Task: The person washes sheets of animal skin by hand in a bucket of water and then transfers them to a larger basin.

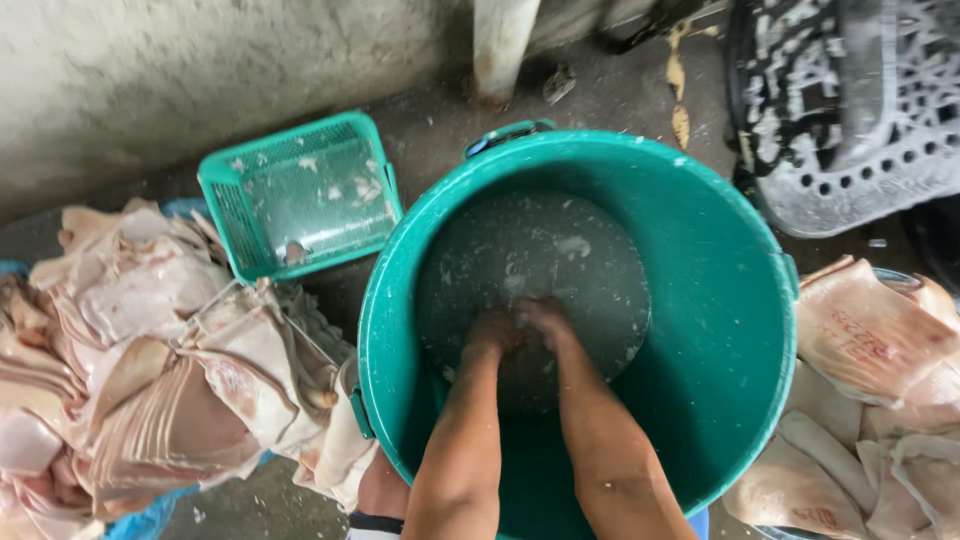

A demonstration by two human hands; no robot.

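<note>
Both my arms reach down into a large teal plastic tub (720, 330) with murky grey water (560, 250) at its bottom. My left hand (492, 332) and my right hand (545, 320) are side by side, dipped in the water at the middle of the tub, fingers curled under the surface. Whether they hold anything is hidden by the cloudy water.
A heap of pale pink raw skin pieces (150, 370) lies at the left, another pile (870, 400) at the right. A small teal mesh basket (300, 195) stands behind the tub on the wet concrete floor. A dark perforated crate (850, 110) sits at the back right.
</note>
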